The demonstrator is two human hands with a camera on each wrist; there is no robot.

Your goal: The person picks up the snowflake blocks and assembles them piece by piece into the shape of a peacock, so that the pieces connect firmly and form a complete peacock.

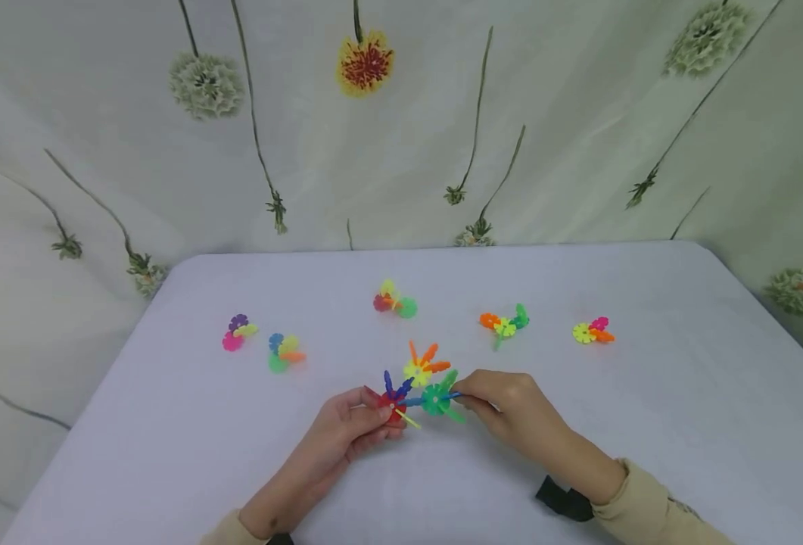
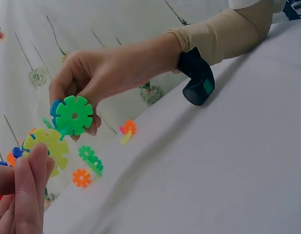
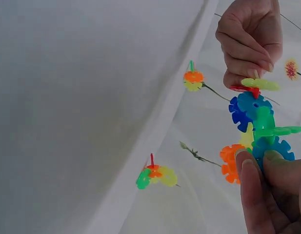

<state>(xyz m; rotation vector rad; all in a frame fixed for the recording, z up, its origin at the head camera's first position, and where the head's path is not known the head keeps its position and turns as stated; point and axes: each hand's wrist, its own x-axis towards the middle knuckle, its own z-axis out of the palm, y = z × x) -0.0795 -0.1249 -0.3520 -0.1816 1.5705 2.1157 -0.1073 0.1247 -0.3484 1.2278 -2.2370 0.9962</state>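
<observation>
Both hands hold a joined chain of notched plastic discs above the table. My left hand grips its left end by a red disc, which carries dark blue discs and a yellow one. At the other end my right hand pinches a blue disc between thumb and fingers. Between the hands a green disc joins through a blue one, with more green pieces on it. Just behind is a yellow disc bearing several orange discs; whether it is attached cannot be seen clearly.
Small disc clusters lie across the white table: one pink, purple and yellow, one blue, green, yellow and orange. Farther back are another with green, one with orange, and one at right. A flowered cloth hangs behind.
</observation>
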